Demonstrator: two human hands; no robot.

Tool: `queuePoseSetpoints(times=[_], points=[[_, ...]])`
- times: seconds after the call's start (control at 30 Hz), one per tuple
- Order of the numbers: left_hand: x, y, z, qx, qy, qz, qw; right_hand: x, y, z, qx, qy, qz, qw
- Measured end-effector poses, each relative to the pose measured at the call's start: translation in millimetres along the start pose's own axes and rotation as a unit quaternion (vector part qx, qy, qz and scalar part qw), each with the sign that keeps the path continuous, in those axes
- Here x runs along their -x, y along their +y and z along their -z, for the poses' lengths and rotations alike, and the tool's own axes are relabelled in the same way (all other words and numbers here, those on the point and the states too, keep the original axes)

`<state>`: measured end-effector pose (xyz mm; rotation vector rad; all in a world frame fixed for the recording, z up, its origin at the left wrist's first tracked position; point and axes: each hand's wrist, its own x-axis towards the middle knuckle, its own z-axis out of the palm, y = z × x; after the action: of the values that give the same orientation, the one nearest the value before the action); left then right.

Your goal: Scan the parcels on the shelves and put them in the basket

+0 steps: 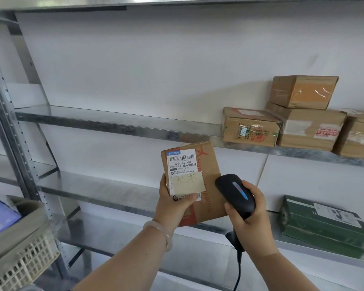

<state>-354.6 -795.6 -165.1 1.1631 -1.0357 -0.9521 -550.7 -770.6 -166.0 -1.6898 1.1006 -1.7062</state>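
Observation:
My left hand holds a brown cardboard parcel upright in front of the shelves, its white barcode label and a yellow note facing me. My right hand grips a black handheld scanner with a lit blue strip; its head points at the parcel from the right, close to the label. A cable hangs down from the scanner's handle. The white plastic basket stands at the lower left with a purple packet in it.
Several cardboard boxes sit on the upper right metal shelf, one stacked on top. A dark green box lies on the lower shelf at the right. A metal upright runs down the left.

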Motion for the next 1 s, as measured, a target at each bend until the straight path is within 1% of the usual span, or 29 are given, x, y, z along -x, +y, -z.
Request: queuePoseSetpoints(times=[0.37, 0.53, 0.63, 0.83, 1.0], points=[[-7, -4, 3, -0.015, 0.022, -0.027, 0.999, -7, -12, -7, 0.050, -0.011, 0.011, 0.999], [-10, -5, 4, -0.025, 0.058, -0.022, 0.998, 1, -30, -13, 0.077, -0.015, 0.048, 0.996], [-10, -11, 3, -0.017, 0.067, -0.025, 0.997, 1, -44, -25, 0.069, -0.037, 0.060, 0.995], [-9, -23, 5, -0.006, 0.070, -0.029, 0.997, 9, -57, -46, 0.056, -0.087, 0.030, 0.994], [-4, -29, 5, -0.007, 0.092, -0.030, 0.995, 14, -60, -51, 0.039, -0.096, 0.000, 0.995]])
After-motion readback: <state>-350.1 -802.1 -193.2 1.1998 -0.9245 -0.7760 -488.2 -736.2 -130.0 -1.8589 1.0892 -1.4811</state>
